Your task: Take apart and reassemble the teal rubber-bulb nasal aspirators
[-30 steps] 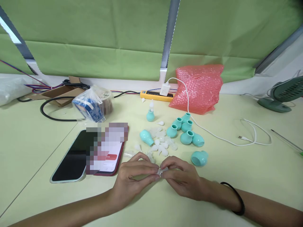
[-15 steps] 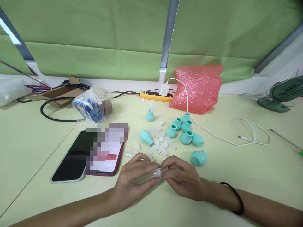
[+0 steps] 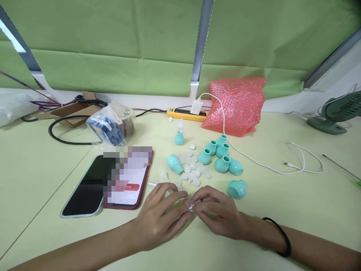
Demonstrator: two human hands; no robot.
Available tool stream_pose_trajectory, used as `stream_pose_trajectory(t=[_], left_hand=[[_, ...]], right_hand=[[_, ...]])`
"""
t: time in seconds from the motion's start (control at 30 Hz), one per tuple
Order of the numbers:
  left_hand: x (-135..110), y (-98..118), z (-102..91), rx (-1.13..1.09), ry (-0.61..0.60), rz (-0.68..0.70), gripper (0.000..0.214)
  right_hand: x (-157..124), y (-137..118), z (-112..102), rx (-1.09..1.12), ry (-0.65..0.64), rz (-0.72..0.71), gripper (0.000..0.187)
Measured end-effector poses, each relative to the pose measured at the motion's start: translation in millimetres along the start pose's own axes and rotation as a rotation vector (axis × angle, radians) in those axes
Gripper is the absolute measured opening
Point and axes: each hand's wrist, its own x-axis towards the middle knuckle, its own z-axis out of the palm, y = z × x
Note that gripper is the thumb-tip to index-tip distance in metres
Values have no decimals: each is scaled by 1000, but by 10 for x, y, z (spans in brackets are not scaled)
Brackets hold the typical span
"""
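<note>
Between the fingertips of both hands is a small clear plastic piece (image 3: 191, 205), mostly covered by fingers. My left hand (image 3: 165, 216) pinches its left side. From the right, the thumb and fingers of my right hand (image 3: 216, 210) close on it. Just beyond the hands lie several white and translucent plastic pieces (image 3: 194, 178), some shaped like nozzles. A teal rubber bulb (image 3: 175, 164) lies among them. Several more teal bulbs (image 3: 222, 164) stand grouped to the right, and one (image 3: 237, 188) rests on its side nearer my right hand. Farther back, a teal bulb with a clear tip (image 3: 179, 137) stands upright.
Two phones (image 3: 87, 190) lie on the left. Behind them are a bagged blue box (image 3: 108, 128) and a cardboard box (image 3: 67, 113). A yellow power strip (image 3: 186, 114), pink bubble wrap (image 3: 235, 107) and white cable (image 3: 254, 160) are at the back. A screwdriver (image 3: 340, 168) and green fan (image 3: 338, 113) are right.
My left fingers have shifted over the clear piece, covering more of it, and the left index finger has bent. My right hand has stayed nearly still.
</note>
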Motion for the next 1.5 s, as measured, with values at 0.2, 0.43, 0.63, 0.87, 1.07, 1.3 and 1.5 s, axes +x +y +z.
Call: stream_pose_trajectory(t=[0.2,0.43,0.63,0.87,1.07,1.3,1.5], left_hand=[[33,3,-10,155,-43,43,25],[63,-14,-5,86,-57,70,25],[33,-45,19,89,-70,110,23],[67,-46,-6,84,-110,114,20],[63,-42,-3,26,-93,89,21],[64,-1,23,-328,8,-208,36],[53,5,37,-253,-3,-153,29]], right_hand=[[24,-33,-23,-1,-1,-21,21],[12,-47,-19,15,18,6,22],[6,-37,-7,21,26,2,24],[-1,-39,5,17,39,3,21],[-3,-44,0,6,61,2,24],[46,-41,-28,10,81,-34,22],[39,-35,-20,-31,84,-58,19]])
